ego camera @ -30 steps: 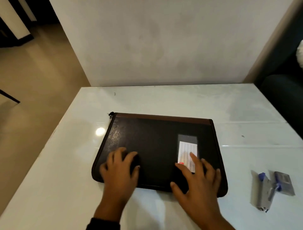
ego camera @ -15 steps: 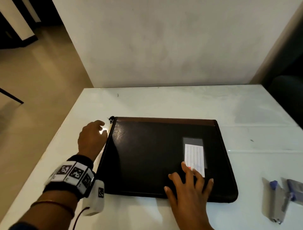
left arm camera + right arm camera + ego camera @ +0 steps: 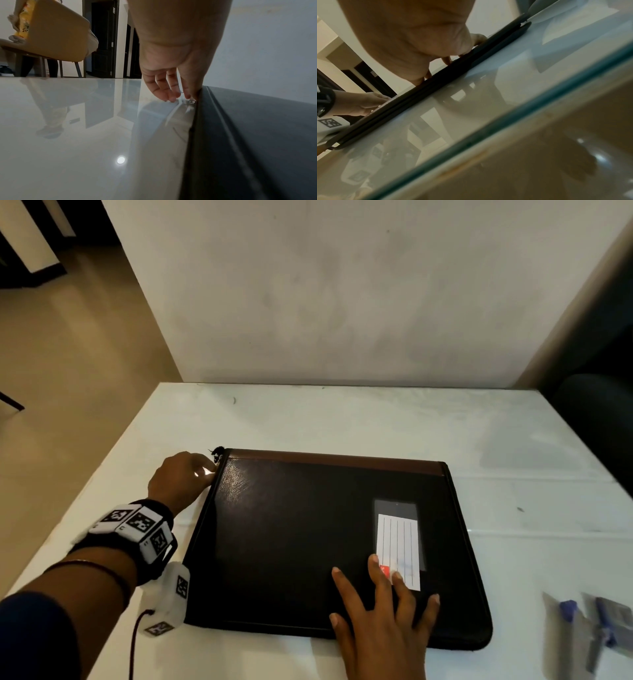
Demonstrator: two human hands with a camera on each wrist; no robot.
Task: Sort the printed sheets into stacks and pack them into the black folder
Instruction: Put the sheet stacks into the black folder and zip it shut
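The black folder [image 3: 291, 542] lies closed on the white table [image 3: 342, 419], with its brown spine at the far side. A lined label card [image 3: 399, 539] sits in its cover window. My left hand [image 3: 191, 470] is at the folder's far left corner. Its fingertips [image 3: 171, 98] hang down beside the metal zipper pull [image 3: 192, 101], and the thumb rests against the folder's edge [image 3: 248, 135]. My right hand [image 3: 387, 583] lies flat with spread fingers on the cover's near right part, over the card's lower end. No printed sheets show.
A grey and blue stapler [image 3: 582, 635] lies at the table's near right. A wall stands behind the far edge. A dark seat [image 3: 596, 419] is beside the table on the right. In the left wrist view a tan chair [image 3: 56, 31] stands beyond the table.
A second ago both hands lay on the folder's near edge. My left hand then went to the far left corner and has edged closer to the zipper pull. The right hand stays flat on the cover.
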